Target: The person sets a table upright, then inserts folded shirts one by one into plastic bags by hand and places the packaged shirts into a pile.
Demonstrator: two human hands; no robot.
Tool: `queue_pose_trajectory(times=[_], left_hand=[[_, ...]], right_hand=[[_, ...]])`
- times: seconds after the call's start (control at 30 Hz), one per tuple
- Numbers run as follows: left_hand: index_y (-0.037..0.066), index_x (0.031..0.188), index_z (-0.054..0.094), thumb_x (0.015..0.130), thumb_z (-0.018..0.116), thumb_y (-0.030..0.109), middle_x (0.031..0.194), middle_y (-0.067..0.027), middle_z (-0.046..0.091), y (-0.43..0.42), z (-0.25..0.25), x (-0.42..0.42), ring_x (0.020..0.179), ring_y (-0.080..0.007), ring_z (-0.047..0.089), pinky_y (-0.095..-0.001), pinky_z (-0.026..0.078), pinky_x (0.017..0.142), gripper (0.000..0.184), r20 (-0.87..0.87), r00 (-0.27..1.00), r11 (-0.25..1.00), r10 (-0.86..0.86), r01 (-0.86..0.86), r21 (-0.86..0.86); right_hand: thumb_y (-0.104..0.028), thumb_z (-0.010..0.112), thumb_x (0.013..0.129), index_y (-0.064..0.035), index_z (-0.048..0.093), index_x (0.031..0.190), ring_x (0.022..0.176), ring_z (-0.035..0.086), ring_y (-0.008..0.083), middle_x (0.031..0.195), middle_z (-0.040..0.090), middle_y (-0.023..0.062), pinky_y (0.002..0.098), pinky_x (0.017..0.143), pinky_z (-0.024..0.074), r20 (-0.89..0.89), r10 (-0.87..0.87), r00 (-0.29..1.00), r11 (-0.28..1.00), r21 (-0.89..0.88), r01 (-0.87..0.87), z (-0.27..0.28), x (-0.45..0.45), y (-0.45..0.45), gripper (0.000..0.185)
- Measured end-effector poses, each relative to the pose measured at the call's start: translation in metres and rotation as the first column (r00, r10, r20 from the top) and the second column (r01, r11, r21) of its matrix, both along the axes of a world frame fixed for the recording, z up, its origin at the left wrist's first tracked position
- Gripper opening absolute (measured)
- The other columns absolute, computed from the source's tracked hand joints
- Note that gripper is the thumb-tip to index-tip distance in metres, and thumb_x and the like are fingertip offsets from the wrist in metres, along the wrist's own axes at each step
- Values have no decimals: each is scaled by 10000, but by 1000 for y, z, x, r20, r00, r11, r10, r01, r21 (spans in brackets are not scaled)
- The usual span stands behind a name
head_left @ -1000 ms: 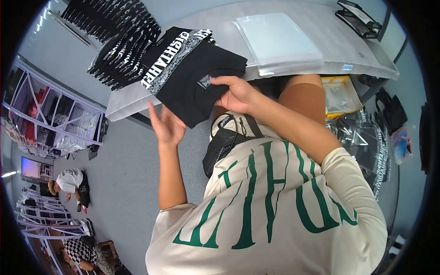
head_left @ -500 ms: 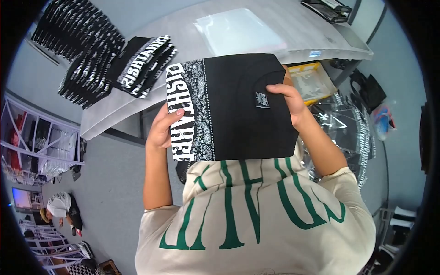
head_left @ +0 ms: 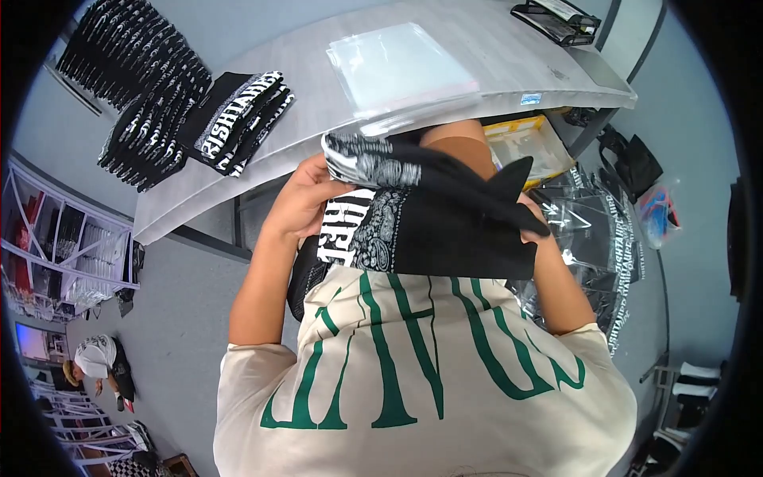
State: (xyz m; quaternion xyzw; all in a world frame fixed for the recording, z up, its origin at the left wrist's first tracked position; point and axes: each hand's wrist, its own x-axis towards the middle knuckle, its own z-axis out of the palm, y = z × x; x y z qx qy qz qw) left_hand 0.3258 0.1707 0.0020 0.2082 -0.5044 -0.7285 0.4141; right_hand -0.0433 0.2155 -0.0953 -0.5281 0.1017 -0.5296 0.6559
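A black shirt (head_left: 453, 238) with white lettering and a paisley band is held over my lap, its far half folding over toward me and blurred. My left hand (head_left: 304, 199) grips its lettered end, thumb on top. At the other end my right hand (head_left: 534, 219) is closed on the shirt, partly hidden behind the cloth. On the table (head_left: 310, 111) beyond, a small pile of folded black shirts (head_left: 237, 119) lies beside taller stacks (head_left: 131, 56). A pile of clear plastic bags (head_left: 397, 67) lies farther right.
Black trays (head_left: 556, 22) stand at the table's far right. Below are a yellow-edged box (head_left: 528, 147) and bagged black shirts (head_left: 588, 230) on the right. Shelves (head_left: 71, 230) line the left side, and a person (head_left: 99, 358) is at the lower left.
The shirt has come off the table pile and over my lap, both hands now on it. Flat and face up half a second ago, it is now folding over.
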Motion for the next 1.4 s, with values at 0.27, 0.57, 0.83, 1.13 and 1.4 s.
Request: queue_pose_trajectory(times=[0.27,0.57,0.83,1.13,1.4], left_hand=[[-88,1274,534,899,562,29,1109,-181,676,-41,19,-44,955,-226,696,-324,578,847,394,-53,975,971,-216,220,98],[103,1102,690,847,678,235,1061,-32,658,-101,-21,-55,1073,-267,569,-406,487,858,287,209,482,56,851,313,-948],[99,1033,688,880,640,184,905,-97,707,-124,-20,-61,841,-321,660,-408,507,743,182,308,343,295,888,92,-951],[115,1079,616,881,643,140,961,-96,690,-161,-26,-76,878,-283,677,-390,531,727,202,15,425,4,905,28,-1000],[133,1112,557,910,596,151,949,-80,680,-156,-23,-69,892,-282,662,-403,534,715,207,239,458,217,856,100,-971]], right_hand=[[-335,441,993,-11,521,1331,1139,614,320,1283,606,184,461,1037,462,657,-55,752,830,449,-332,-11,0,29,475],[-268,633,905,-29,589,1259,983,617,201,1240,630,126,294,798,569,681,-171,712,873,439,-211,-24,-28,53,429],[-240,640,897,26,536,1300,828,532,168,1282,545,184,224,689,545,695,-215,686,789,537,-297,-21,-20,62,494],[-282,549,919,-5,574,1223,796,503,165,1099,598,93,234,668,517,732,-143,666,701,550,-454,-10,17,55,412],[-224,525,900,28,576,1206,797,516,171,1075,601,107,240,667,520,728,-116,676,686,551,-476,-15,17,56,399]])
